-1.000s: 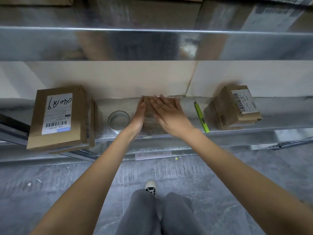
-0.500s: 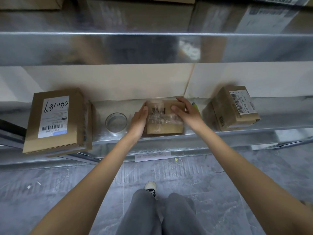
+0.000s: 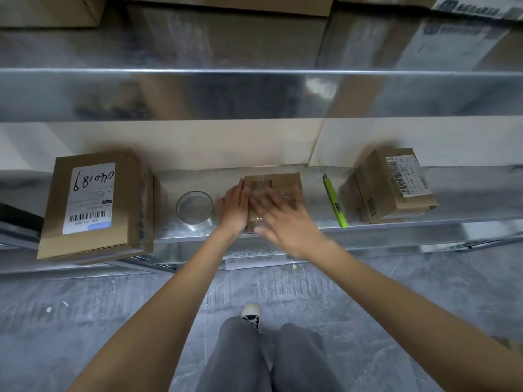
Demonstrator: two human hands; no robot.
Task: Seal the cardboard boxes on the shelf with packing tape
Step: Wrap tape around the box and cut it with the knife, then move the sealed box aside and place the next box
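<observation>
Hands: the left hand (image 3: 235, 206) is laid flat-fingered against the left side of the small box (image 3: 278, 188); the right hand (image 3: 285, 222) is spread over its top, blurred.
Small box: it is set on the metal shelf (image 3: 467, 210), mid-row; clear tape is seen glinting across the top, so sealing is judged nearly done, only smoothing being left.
Tape roll (image 3: 194, 207): it is lying flat just left of the hands.
Green cutter (image 3: 335, 203): it is parked to the right.
Remaining: the left box (image 3: 93, 205) is marked "040187", upside down; the right box (image 3: 396, 185) is barcoded, its text unreadable; their seals cannot be judged.
</observation>
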